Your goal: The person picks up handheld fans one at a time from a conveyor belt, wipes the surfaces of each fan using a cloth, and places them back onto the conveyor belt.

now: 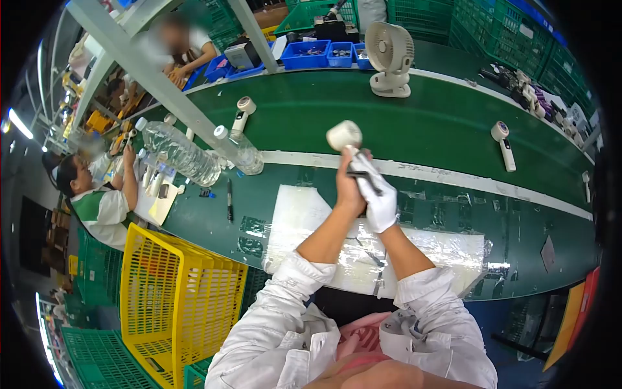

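Observation:
A white handheld fan [344,135] with a round head is held up over the near edge of the conveyor belt, head pointing away from me. My bare left hand [350,189] is closed round its handle from the left. My right hand [381,202], in a white glove, closes on the handle from the right. A dark narrow part [367,178] shows between the hands; what it is I cannot make out. Under my forearms lies a white foam sheet [295,217] covered with clear tape.
Similar handheld fans [507,154] lie on the green belt [440,129]. A larger white desk fan [389,58] stands beyond. Left are water bottles [184,155], a pen [229,201] and a yellow crate [152,292]. A metal post [149,78] slants across. Co-workers [97,201] sit at left.

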`<control>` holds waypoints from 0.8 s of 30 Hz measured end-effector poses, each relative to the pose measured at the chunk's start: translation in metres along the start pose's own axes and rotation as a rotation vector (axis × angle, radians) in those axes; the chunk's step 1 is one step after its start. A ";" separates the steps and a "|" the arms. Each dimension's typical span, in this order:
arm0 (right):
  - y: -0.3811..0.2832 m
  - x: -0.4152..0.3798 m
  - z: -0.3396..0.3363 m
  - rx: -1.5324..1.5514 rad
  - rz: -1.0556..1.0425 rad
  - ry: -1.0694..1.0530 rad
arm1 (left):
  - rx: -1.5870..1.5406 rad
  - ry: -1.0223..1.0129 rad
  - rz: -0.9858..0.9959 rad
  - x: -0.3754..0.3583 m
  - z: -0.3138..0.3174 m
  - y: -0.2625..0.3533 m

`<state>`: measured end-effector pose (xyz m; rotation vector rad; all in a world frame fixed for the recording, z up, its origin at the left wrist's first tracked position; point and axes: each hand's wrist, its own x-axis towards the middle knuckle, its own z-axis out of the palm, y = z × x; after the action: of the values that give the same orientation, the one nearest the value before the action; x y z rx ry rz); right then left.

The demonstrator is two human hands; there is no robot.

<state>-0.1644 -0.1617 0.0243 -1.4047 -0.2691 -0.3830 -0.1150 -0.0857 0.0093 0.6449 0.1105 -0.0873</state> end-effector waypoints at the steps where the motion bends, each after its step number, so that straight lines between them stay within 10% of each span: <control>1: 0.001 -0.001 0.000 -0.051 -0.022 -0.057 | -0.029 -0.013 0.040 0.002 -0.002 0.010; 5: -0.008 -0.001 -0.003 -0.063 -0.113 -0.232 | -0.124 0.056 0.104 0.018 -0.002 0.049; 7: 0.005 -0.012 -0.007 0.288 0.439 -0.224 | 0.056 0.034 -0.004 0.038 -0.030 0.075; 13: 0.003 0.007 -0.021 0.263 0.362 0.059 | 0.703 0.129 0.130 0.047 -0.046 0.100; 24: 0.014 0.013 -0.028 0.144 0.337 0.147 | -0.167 -0.038 0.105 0.087 -0.082 0.098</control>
<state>-0.1478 -0.1894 0.0130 -1.2453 0.0606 -0.1829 -0.0238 0.0377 -0.0088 0.4815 0.0466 0.0109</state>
